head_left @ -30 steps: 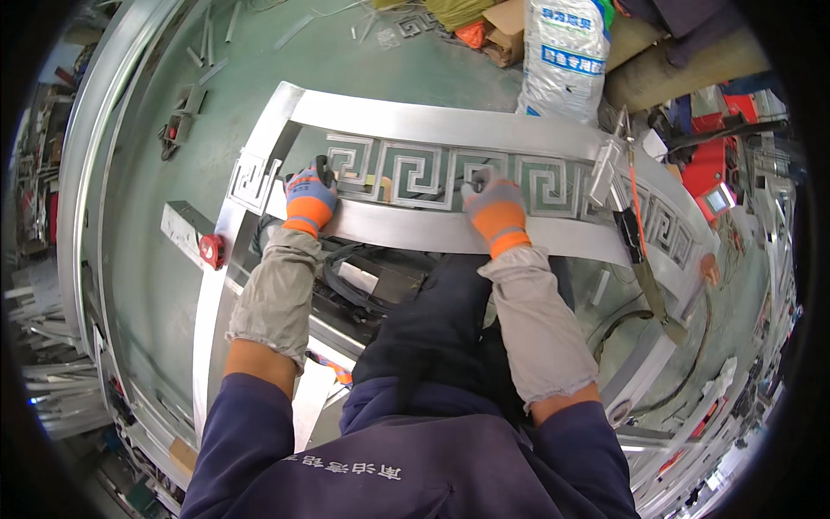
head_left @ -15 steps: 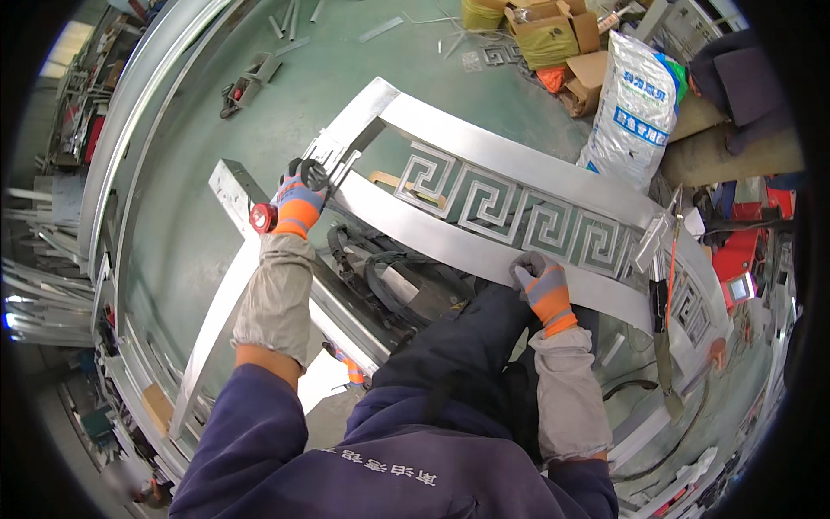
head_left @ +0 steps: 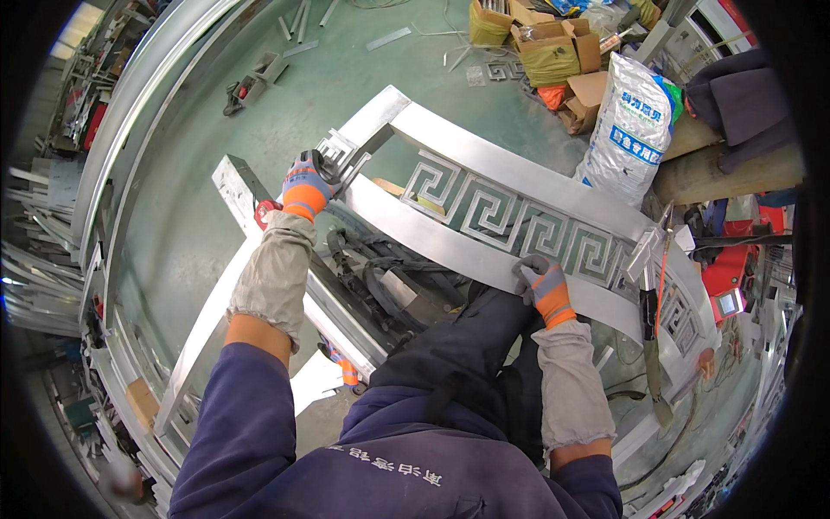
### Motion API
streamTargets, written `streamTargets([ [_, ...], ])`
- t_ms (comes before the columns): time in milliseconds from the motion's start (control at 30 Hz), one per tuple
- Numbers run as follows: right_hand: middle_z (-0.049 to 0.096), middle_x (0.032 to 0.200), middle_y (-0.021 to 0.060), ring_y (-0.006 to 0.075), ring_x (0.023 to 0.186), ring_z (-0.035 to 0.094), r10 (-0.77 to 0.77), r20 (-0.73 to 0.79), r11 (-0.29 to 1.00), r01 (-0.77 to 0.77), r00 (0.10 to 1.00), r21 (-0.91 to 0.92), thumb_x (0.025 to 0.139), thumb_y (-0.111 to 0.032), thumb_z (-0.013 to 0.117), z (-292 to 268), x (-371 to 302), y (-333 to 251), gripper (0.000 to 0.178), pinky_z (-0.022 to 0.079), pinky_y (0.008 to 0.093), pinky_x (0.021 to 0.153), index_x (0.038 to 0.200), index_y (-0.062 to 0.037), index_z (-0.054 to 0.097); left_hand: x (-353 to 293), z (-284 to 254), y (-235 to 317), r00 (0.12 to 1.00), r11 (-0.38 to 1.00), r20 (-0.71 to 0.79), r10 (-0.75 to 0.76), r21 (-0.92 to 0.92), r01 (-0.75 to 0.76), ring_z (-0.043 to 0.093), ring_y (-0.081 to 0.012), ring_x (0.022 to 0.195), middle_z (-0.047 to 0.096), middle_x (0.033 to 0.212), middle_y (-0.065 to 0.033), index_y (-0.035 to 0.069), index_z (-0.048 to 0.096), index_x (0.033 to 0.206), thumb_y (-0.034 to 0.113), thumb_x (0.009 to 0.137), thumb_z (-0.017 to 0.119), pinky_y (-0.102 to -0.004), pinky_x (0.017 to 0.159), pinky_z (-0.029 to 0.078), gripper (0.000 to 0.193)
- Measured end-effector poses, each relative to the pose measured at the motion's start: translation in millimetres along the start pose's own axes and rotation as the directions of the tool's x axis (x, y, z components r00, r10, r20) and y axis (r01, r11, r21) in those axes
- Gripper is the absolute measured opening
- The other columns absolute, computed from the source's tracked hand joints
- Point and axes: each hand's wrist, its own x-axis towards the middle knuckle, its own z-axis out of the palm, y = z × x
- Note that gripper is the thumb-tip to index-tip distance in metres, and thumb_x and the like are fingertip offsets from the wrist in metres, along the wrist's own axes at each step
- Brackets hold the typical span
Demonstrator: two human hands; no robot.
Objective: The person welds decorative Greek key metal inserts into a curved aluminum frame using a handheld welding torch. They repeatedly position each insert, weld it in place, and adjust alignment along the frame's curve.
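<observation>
A silvery curved metal frame [head_left: 471,143] with two broad rails lies across in front of me. Key-pattern metal fretwork [head_left: 527,223] fills part of the gap between its rails. My gloved left hand [head_left: 309,183] is closed around a small fretwork piece [head_left: 342,149] by the frame's left end; the fingers partly hide it. My gloved right hand [head_left: 545,287] grips the near rail's edge, thumb on top, other fingers hidden. Close to my left wrist, a round red thing [head_left: 266,211] sits on a metal bar [head_left: 235,186], partly covered by my sleeve.
A torch-like tool with a cable [head_left: 650,320] hangs over the frame's right part. Behind it stand a white and blue sack [head_left: 629,130] and cardboard boxes [head_left: 553,52]. Long curved metal profiles [head_left: 138,104] run along the left. Dark cables [head_left: 367,277] lie beneath the frame.
The view has shifted slightly, and my left hand appears a little higher. My left sleeve covers more of the round red thing. Both hands keep their holds.
</observation>
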Motion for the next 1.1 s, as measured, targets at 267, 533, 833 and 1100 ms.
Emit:
streamTargets([
  [267,0.062,0.060,0.0106,0.0159,0.038,0.052,0.000,0.011,0.999,-0.001,1.000,0.054,0.090,-0.012,0.058,-2,2,2,0.014,0.038,0.0285,0.035,0.090,0.0001,0.064,-25,-5,72,0.991,0.991,-0.033,0.130,-0.037,-0.132,0.060,-0.0320,0.104,0.064,0.108,-0.0143,0.010,0.058,0.110,0.049,0.061,0.080,-0.0403,0.092,0.047,0.067],
  [533,0.064,0.064,0.0110,0.0172,0.043,0.057,0.053,0.000,0.999,-0.053,0.999,-0.006,0.090,-0.014,0.060,-2,1,-5,0.015,0.041,0.0291,0.038,0.095,-0.0011,0.065,-26,13,90,0.975,0.985,-0.144,0.171,0.000,-0.173,0.057,-0.0318,0.105,0.062,0.108,-0.0136,0.009,0.059,0.107,0.042,0.063,0.081,-0.0417,0.090,0.047,0.059],
  [833,0.071,0.080,0.0161,0.0268,0.070,0.069,-0.334,-0.032,0.926,0.322,0.942,-0.199,0.082,-0.022,0.066,124,36,-53,0.020,0.053,0.0349,0.066,0.094,-0.0056,0.070,-24,18,94,0.992,0.993,-0.031,0.121,-0.005,-0.121,0.050,-0.0337,0.119,0.054,0.126,-0.0154,0.010,0.057,0.121,0.040,0.064,0.082,-0.0413,0.100,0.043,0.070],
  [1100,0.068,0.077,0.0158,0.0327,0.072,0.067,-0.455,-0.099,0.826,0.378,0.885,-0.418,0.079,-0.023,0.065,137,45,-35,0.019,0.052,0.0367,0.066,0.088,-0.0073,0.070,-29,20,102,0.984,0.983,0.054,0.169,0.067,-0.173,0.042,-0.0404,0.130,0.033,0.150,-0.0133,0.026,0.057,0.130,0.034,0.069,0.079,-0.0460,0.107,0.040,0.065],
])
